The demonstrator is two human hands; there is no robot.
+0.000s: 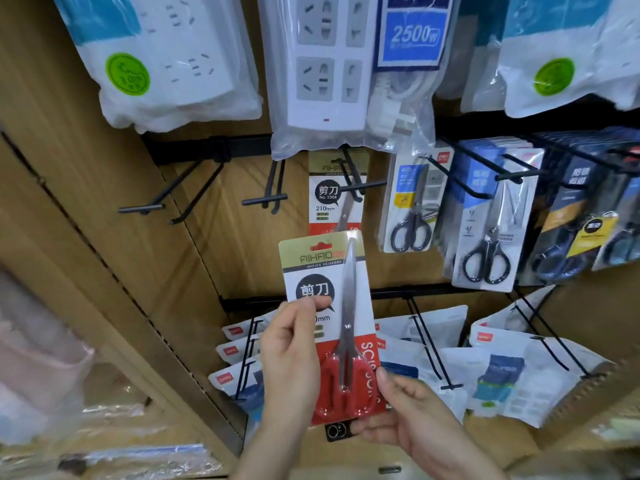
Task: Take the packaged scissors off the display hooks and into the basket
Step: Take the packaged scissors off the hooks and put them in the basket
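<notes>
A carded pack of red-handled scissors (332,306) is held upright in front of the display, off its hook. My left hand (289,355) pinches the card's left edge, thumb on its face. My right hand (412,414) grips the card's lower right corner and also holds a small black object under it. A second identical pack (327,202) still hangs on a hook (360,185) right behind. More packs of black-handled scissors (412,206) (488,233) hang to the right. No basket is in view.
Bare black hooks (142,207) (266,200) stick out to the left of the red scissors. Bagged power strips (329,71) hang above. White pouches (502,368) on hooks fill the row below. A brown board side wall (86,202) stands on the left.
</notes>
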